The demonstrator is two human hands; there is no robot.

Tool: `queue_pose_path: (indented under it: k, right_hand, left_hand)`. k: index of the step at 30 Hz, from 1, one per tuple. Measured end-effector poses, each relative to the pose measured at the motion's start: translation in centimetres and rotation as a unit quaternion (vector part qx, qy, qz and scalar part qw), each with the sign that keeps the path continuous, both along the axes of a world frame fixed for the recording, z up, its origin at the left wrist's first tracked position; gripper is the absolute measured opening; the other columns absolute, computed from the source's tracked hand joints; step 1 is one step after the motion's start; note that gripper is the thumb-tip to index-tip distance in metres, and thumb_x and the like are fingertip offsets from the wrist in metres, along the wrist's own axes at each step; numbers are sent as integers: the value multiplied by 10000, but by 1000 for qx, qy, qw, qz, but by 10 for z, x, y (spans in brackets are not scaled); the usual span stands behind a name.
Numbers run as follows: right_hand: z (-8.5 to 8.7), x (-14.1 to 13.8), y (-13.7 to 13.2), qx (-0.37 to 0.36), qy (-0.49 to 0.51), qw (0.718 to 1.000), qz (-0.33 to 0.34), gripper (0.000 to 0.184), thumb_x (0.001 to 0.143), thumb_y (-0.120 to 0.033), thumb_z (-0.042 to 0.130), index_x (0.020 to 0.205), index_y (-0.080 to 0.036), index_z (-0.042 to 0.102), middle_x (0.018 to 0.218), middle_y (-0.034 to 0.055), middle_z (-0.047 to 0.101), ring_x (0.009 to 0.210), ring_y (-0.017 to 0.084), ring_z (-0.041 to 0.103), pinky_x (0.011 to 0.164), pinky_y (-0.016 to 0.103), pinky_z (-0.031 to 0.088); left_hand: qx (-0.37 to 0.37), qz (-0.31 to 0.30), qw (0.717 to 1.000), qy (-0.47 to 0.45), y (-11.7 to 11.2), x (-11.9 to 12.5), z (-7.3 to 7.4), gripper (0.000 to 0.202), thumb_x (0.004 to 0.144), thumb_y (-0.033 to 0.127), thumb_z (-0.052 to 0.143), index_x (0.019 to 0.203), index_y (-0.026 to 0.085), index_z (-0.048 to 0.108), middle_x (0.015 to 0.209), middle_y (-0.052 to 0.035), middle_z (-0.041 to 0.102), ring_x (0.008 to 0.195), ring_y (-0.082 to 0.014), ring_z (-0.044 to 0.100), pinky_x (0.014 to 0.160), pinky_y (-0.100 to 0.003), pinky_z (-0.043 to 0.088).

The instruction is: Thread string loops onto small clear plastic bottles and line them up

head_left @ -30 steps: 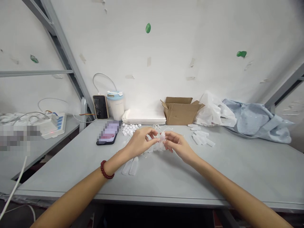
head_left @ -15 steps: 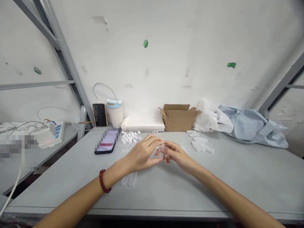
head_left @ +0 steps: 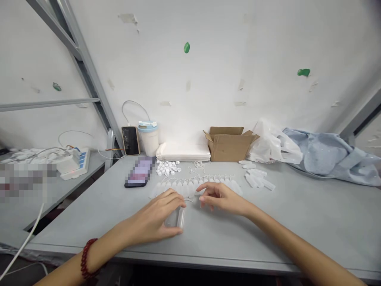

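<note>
Low over the front half of the table, my left hand [head_left: 156, 212] spans a short clear plastic tube [head_left: 180, 218] between thumb and fingertips. A bit of white cord [head_left: 188, 200] shows beside those fingertips; whether it joins the tube I cannot tell. My right hand [head_left: 222, 197] hovers to the right with thumb and fingers apart and nothing visible in them. Just beyond both hands lies a row of several translucent tubes [head_left: 186, 188] with thin white cords at their far ends. My hands partly cover this row.
Small white caps [head_left: 167, 167] lie piled near white paper sheets [head_left: 183, 152], beside loose cords [head_left: 198, 165]. Loose translucent pieces [head_left: 258, 179] lie to the right. Along the wall stand a cup [head_left: 149, 139], a cardboard box [head_left: 230, 147] and a plastic bag [head_left: 272, 147]. A phone [head_left: 139, 171] lies left.
My hands have parted from their earlier meeting point. The left has come nearer and to the left with the tube, while the right holds nothing visible. The row of tubes is now more exposed.
</note>
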State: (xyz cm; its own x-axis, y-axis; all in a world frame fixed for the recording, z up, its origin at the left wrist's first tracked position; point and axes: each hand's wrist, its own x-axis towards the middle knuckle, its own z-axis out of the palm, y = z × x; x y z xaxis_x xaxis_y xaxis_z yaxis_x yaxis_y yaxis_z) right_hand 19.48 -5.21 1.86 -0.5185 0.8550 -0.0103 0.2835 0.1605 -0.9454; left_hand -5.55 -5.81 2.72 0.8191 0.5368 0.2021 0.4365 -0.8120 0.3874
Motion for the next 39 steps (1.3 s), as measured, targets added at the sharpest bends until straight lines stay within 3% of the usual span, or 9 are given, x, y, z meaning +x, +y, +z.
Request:
queue_pose_path:
  k: [12, 24, 30, 34, 39]
  right_hand:
    - [-2, 2, 2, 24, -7, 999, -24, 327, 822, -418, 542, 1017, -157, 570, 765, 48, 677, 532, 98, 518, 513, 234, 413]
    - [-1, 1, 3, 21, -14, 999, -43, 307, 820, -408, 545, 999, -161, 576, 754, 33, 670, 531, 98, 511, 523, 241, 399]
    - [3, 5, 3, 36, -8, 998, -47, 316, 828, -404, 536, 1026, -161, 569, 759, 35, 669, 550, 98, 511, 555, 248, 412]
    - [13, 15, 5, 59, -10, 995, -82, 307, 826, -397, 532, 1016, -160, 578, 757, 42, 671, 557, 103, 522, 514, 234, 393]
    - [21, 44, 19, 138, -106, 969, -173, 261, 847, -368, 485, 970, -163, 589, 760, 39, 681, 572, 119, 555, 532, 239, 419]
  left_hand:
    - [15, -18, 999, 47, 7, -2, 10, 330, 769, 288, 623, 1079, 200, 551, 1044, -73, 566, 996, -229, 479, 847, -350, 430]
    - [-23, -16, 999, 38, 10, -7, 5, 374, 763, 304, 630, 1117, 218, 544, 1090, -66, 549, 1025, -222, 486, 881, -350, 423]
    - [-22, -13, 998, 55, 13, -7, 15, 392, 778, 381, 625, 1123, 222, 530, 1112, -67, 538, 1039, -226, 472, 885, -344, 412]
    - [13, 17, 999, 36, 32, 1, 23, 296, 853, 399, 514, 1073, 206, 553, 1068, -66, 562, 1019, -217, 485, 864, -329, 414]
    - [67, 70, 995, 31, 85, 28, 18, 246, 877, 324, 432, 981, 170, 593, 990, -77, 602, 994, -226, 511, 867, -347, 411]
